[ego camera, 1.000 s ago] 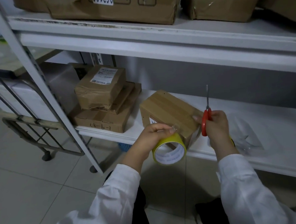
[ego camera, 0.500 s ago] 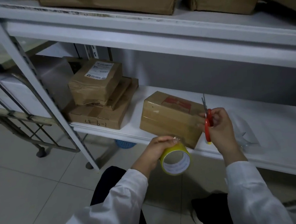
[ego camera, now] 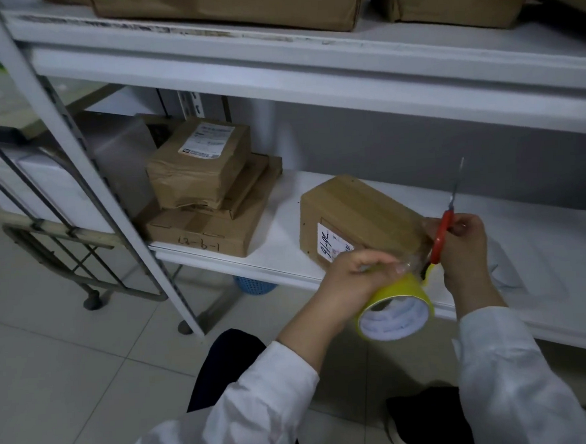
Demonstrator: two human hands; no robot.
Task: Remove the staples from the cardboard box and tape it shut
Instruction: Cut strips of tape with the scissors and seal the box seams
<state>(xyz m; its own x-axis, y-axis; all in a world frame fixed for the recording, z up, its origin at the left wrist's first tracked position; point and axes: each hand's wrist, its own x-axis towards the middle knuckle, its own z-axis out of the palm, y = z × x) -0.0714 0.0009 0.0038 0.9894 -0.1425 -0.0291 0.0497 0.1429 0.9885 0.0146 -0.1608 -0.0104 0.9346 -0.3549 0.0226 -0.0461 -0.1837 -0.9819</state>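
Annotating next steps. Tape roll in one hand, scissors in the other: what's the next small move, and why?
Probably tip the scissors down and snip the clear strip by the box. The left hand holds the tape roll with the strip stretched from the box; the right hand holds the scissors blades-up, clear of it.

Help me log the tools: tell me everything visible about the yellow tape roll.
The yellow roll of tape is a wide ring with a white inner core, its open end tilted toward the camera. The left hand grips it from above. It hangs in front of the white shelf, just below the brown cardboard box. A clear strip appears pulled from it.
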